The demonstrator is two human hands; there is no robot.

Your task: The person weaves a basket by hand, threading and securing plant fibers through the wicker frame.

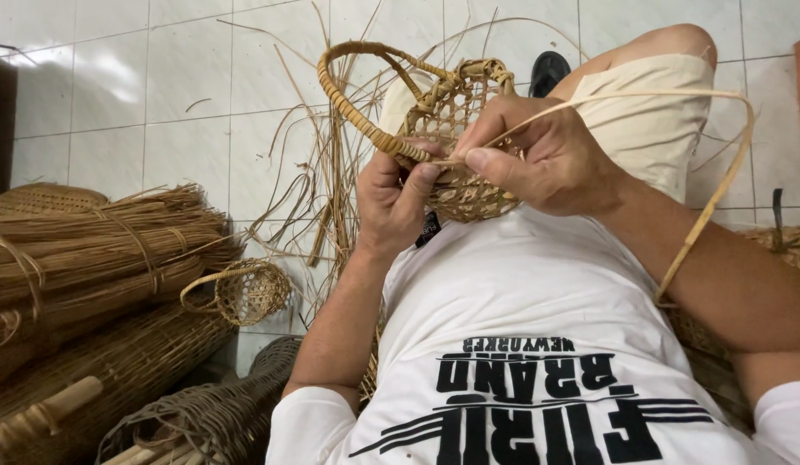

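Head view looks down at two bare hands working on a small woven basket (456, 129). The basket sits up in front of the person's chest, held between both hands. It has open holes in its weave and a looped handle (353, 95) that sticks out past the left hand.

The left hand (398, 198) is closed around the near side of the basket, with its thumb pressed on the rim. The right hand (546, 155) is just beside it, touching the basket too. Its thumb and fingers pinch a long thin cane strip (719, 181). The strip runs away from the right hand, bends in a big curve, and comes back down over the right forearm.

Past the hands lies a loose pile of thin reeds (322, 181) on the white tile floor (142, 95). Far out from the left hand sits another little basket (245, 291) with a handle. Beside it are thick bundles of straw-coloured reeds (99, 250). Below those, near the left elbow, is a darker woven basket (202, 418). The person wears a white shirt (520, 293) with dark print, and a bent knee in pale shorts (650, 112) shows behind the right hand.
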